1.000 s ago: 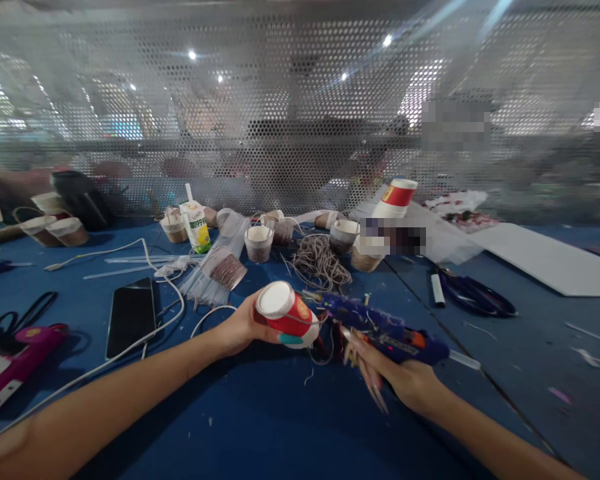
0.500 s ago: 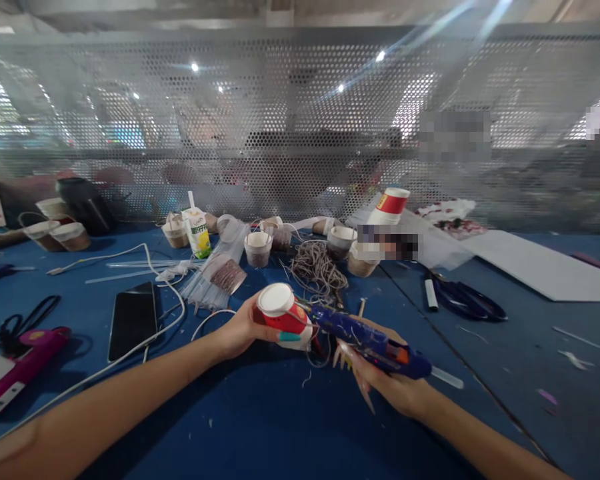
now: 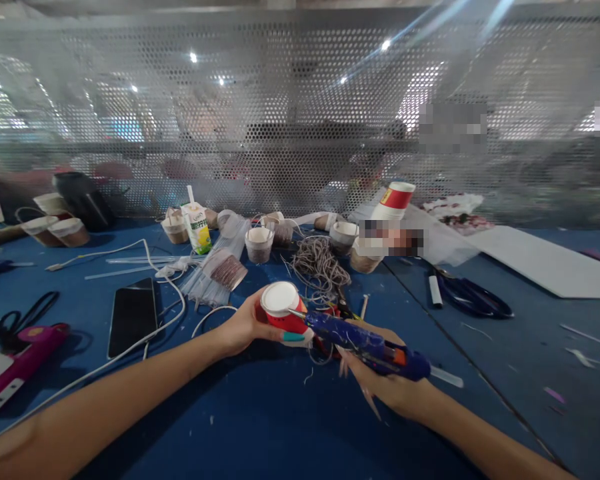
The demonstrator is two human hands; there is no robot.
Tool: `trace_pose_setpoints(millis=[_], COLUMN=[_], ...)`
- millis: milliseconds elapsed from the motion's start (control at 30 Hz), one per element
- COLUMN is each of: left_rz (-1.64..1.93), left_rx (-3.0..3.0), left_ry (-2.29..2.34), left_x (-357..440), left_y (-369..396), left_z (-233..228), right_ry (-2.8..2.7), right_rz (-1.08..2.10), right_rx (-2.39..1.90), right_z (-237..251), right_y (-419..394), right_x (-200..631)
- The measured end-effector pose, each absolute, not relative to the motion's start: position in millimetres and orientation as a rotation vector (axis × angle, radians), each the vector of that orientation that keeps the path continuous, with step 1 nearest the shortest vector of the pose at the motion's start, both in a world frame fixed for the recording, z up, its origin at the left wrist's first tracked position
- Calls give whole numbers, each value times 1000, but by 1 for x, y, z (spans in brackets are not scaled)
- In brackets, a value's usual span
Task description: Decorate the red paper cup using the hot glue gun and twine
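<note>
The left hand (image 3: 243, 327) grips a red paper cup (image 3: 283, 312) tipped on its side, white base facing up, just above the blue tabletop (image 3: 260, 427). The right hand (image 3: 380, 380) is closed around a blue glue gun (image 3: 365, 345), its nozzle touching the cup's base rim. A tangle of twine (image 3: 320, 263) lies just beyond both hands, and a black phone (image 3: 131, 317) lies left of the left hand.

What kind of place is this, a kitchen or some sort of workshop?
Likely a shared craft workbench: a blue glue gun in the right hand, a paper cup in the left hand, twine and scissors lying about.
</note>
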State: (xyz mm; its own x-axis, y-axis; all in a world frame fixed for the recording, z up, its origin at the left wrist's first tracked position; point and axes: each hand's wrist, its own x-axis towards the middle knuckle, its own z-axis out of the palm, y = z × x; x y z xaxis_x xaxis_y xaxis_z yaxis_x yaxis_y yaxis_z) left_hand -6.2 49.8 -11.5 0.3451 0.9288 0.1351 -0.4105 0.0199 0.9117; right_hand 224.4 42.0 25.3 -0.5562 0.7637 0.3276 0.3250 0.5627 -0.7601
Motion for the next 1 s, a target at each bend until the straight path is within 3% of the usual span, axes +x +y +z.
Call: trace_pose_setpoints(millis=[400, 1000], left_rz=[1160, 1145], left_rx=[1052, 1088], left_ry=[633, 579], left_x=[-6, -6], left_y=[52, 50], left_z=[-16, -12], right_ry=[-2215, -2157], right_rz=[749, 834], right_rx=[-808, -789], right_z=[27, 23], right_y=[42, 44], right_x=[223, 225])
